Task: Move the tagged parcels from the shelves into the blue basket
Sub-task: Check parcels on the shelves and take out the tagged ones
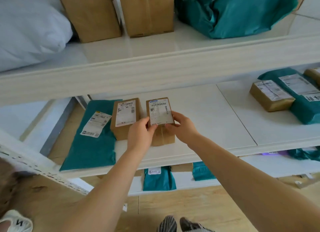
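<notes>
Already the small brown parcel (160, 117) is held between the left hand (141, 134) and right hand (184, 127), fingers curled on its near corners, its long axis running away from them, a second labelled box (125, 117) just left.

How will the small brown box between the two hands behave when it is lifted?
The box looks like stiff cardboard, so it should probably keep its shape. The left hand and right hand hold opposite sides, which suggests a steady lift. Its small size hints it is light.
</notes>
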